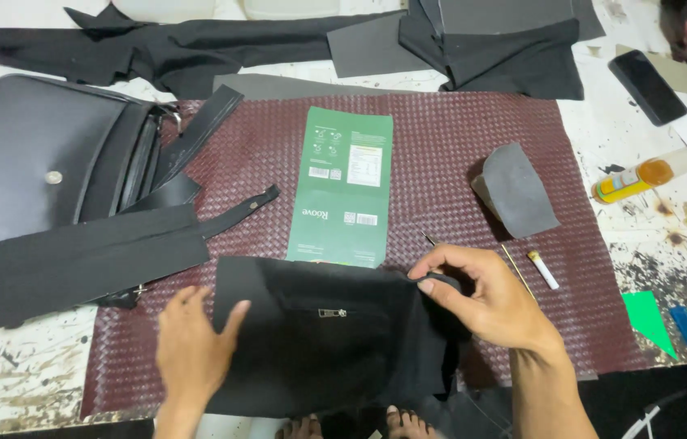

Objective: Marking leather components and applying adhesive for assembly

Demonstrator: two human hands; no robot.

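Hands at lower centre: left hand (pixel 190 345) flat, fingers released, on black zippered fabric panel (pixel 319 333); right hand (pixel 481 297) apparently pinching its corner; uneven tension could pucker it.

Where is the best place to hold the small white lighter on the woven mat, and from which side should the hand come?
Probably pinch the white lighter across its narrow middle, from above: it lies flat and free on the dark red woven mat.

We see open woven mat (pixel 441 162) between green packet (pixel 345 185) and grey piece (pixel 518 191); black bag (pixel 43 154) and strips (pixel 75 260) block the left.
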